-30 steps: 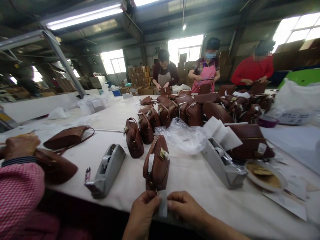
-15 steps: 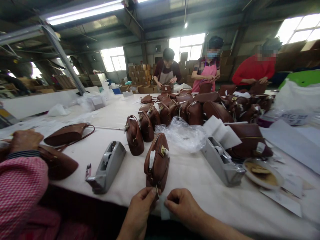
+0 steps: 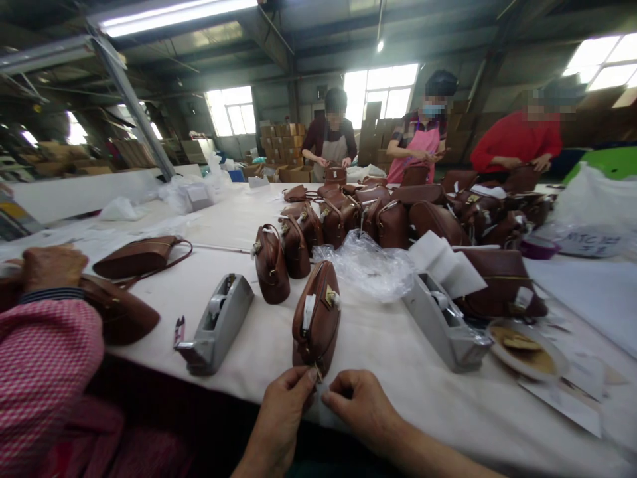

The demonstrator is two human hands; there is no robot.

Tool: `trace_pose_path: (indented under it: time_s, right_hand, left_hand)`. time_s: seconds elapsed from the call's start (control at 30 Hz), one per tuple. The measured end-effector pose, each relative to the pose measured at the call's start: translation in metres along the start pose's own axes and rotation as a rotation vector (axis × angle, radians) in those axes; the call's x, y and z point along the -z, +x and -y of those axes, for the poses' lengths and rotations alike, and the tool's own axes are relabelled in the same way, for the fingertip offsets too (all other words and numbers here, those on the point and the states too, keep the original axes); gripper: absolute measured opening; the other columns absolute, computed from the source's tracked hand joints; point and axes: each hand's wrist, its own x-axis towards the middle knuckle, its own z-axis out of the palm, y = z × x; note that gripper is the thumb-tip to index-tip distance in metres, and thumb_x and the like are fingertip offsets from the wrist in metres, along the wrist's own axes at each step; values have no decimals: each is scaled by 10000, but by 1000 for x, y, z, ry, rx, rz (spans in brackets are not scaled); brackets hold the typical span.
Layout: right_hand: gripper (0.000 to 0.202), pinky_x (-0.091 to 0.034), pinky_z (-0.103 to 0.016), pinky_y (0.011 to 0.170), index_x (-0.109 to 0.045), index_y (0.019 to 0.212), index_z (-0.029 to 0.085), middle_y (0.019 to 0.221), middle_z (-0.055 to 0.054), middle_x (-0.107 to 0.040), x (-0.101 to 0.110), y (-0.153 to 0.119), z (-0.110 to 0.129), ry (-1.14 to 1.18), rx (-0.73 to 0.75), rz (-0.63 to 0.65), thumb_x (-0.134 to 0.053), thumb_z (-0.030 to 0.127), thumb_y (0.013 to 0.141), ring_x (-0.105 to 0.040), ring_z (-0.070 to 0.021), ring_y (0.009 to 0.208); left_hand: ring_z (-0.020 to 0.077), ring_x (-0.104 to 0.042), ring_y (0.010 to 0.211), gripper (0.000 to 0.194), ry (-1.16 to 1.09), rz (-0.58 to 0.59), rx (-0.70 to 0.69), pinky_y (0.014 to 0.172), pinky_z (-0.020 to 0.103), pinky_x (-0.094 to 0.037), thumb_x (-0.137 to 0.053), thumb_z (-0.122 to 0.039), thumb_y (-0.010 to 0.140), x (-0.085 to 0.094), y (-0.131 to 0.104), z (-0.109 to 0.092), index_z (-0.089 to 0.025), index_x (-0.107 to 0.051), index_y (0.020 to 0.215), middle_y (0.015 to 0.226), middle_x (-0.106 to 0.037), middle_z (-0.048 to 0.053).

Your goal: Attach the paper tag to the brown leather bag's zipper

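Observation:
A brown leather handbag [image 3: 317, 312] stands on the white table in front of me, its near end toward my hands. A white strip lies along its zipper side and a gold-coloured clasp shows on its upper face. My left hand [image 3: 286, 405] pinches a small metal fitting, which looks like a zipper pull, at the bag's near end. Close on the right, my right hand [image 3: 365, 405] has thumb and fingertip closed on a translucent white strip [image 3: 326, 413]. The strip hangs between both hands beside the fitting; whether it touches the fitting I cannot tell.
Grey tape dispensers stand left [image 3: 216, 328] and right [image 3: 448, 325] of the bag. Beyond are crumpled clear plastic [image 3: 365, 265] and several brown bags [image 3: 393, 222]. A plate [image 3: 527, 350] sits at right. A co-worker's checked sleeve [image 3: 50, 352] reaches in at left; three people work across the table.
My right hand has moved slightly left, bringing the strip closer to the fitting, and less of the strip shows. My left hand keeps its pinch. The whole view has shifted slightly.

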Motion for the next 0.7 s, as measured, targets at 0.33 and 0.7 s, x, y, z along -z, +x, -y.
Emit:
trace_pose_path:
  time_s: [0.33, 0.7]
  right_hand:
    - [162, -423, -228, 531, -714, 647, 146, 595, -23, -685, -5, 10, 1, 14, -39, 18, -645, 263, 736, -608, -154, 568]
    - [129, -312, -176, 329, -639, 670, 158, 416, 64, -525, -9, 13, 20, 187, -192, 46, -629, 217, 785, -448, -80, 330]
  left_hand:
    - [116, -558, 670, 363, -86, 7, 12, 670, 257, -464, -726, -473, 752, 3, -7, 3, -154, -691, 923, 730, -663, 6]
    - [177, -645, 744, 483, -113, 56, 45, 730, 297, -506, -762, -549, 681, 3, -16, 15, -136, -686, 919, 769, -713, 59]
